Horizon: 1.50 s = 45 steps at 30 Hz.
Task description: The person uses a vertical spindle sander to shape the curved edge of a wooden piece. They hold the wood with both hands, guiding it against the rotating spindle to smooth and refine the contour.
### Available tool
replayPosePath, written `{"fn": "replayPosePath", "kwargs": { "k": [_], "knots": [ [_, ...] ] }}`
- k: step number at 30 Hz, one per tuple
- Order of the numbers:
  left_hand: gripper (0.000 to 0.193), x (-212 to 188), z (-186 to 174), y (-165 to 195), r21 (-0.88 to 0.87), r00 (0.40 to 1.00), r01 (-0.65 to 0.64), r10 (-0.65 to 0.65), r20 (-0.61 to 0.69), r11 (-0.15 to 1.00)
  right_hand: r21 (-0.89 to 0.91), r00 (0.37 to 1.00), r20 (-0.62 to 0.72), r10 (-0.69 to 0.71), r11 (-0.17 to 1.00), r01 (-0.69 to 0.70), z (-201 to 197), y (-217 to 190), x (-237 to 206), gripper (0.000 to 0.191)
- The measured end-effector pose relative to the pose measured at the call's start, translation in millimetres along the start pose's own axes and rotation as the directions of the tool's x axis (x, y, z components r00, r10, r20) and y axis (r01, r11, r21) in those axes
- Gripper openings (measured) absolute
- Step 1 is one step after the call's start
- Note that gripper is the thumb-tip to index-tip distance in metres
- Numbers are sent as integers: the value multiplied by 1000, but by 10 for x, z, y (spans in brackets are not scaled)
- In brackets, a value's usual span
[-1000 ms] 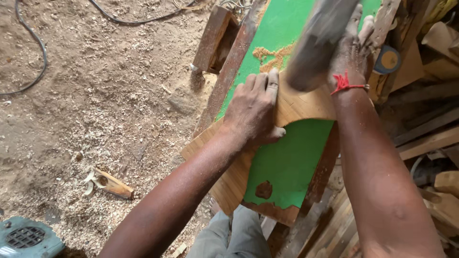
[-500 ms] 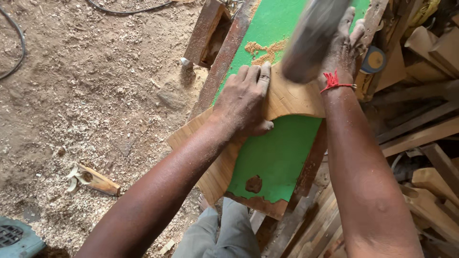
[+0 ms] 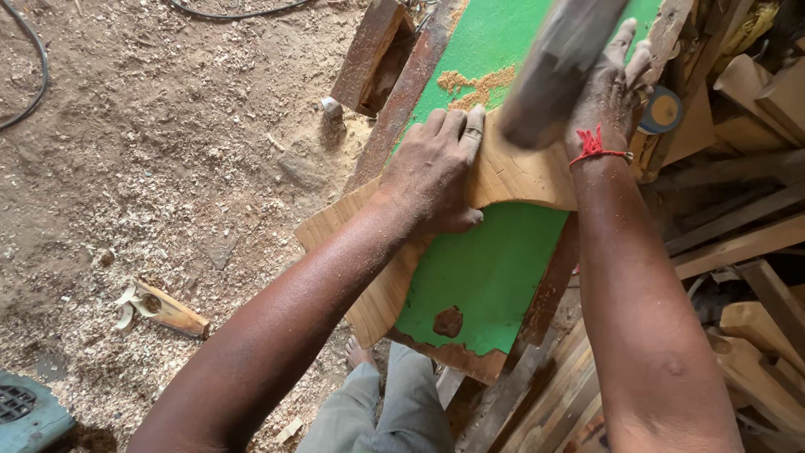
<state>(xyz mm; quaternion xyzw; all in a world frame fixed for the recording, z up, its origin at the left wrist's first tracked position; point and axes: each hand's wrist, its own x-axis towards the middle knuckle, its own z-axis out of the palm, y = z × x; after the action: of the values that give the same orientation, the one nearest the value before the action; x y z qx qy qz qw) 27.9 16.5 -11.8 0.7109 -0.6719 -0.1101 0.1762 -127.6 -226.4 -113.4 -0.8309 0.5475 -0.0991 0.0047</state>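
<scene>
Where the view begins at 6 o'clock, grey trouser legs [image 3: 394,411] and a bare foot [image 3: 359,352] stand on the sawdust floor [image 3: 168,168]. Directly above them the green bench [image 3: 486,268] runs from 6 toward 12 o'clock; its paint is chipped to brown at the near edge, and a drift of sawdust [image 3: 470,84] lies on it farther up.

The board [image 3: 511,172] lies flat across the bench at centre. It is pale, bare timber with visible grain and a curved, sawn outline: a concave near edge over the green surface, and a squared end overhanging the bench toward 8 o'clock.

The left hand [image 3: 436,168] is spread flat on the board, fingers extended, pressing down and grasping nothing. The right hand [image 3: 608,96], at 1 o'clock, carries a red thread [image 3: 591,147] at the wrist and is closed round a grey tool [image 3: 562,67]. The tool is motion-blurred; its type cannot be told. Its lower end meets the board's far edge.

Open room lies to 9 and 10 o'clock, with only a wood offcut [image 3: 168,309] and a blue-green housing [image 3: 25,411] at 8 o'clock. Toward 3 and 4 o'clock stacked planks [image 3: 738,252] crowd close beside the bench. A rusty metal bar [image 3: 369,54] stands at 11 o'clock, and a cable [image 3: 33,59] crosses the far floor.
</scene>
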Motion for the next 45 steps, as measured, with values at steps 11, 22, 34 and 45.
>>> {"fn": "replayPosePath", "kwargs": {
  "k": [11,22,34,45],
  "knots": [
    [130,-3,61,12,-33,999,-31,30,-30,999,138,992,95,84,986,-97,-75,25,-56,69],
    [132,30,126,14,-20,999,-45,45,30,999,59,999,49,10,998,-13,-43,101,-99,77],
    [128,-4,147,22,-75,998,-62,62,-2,995,68,996,70,52,996,-57,-62,132,-133,69],
    [127,9,207,-1,-76,995,-95,96,4,993,39,999,41,-4,999,2,-73,159,-155,53]
  ]
}}
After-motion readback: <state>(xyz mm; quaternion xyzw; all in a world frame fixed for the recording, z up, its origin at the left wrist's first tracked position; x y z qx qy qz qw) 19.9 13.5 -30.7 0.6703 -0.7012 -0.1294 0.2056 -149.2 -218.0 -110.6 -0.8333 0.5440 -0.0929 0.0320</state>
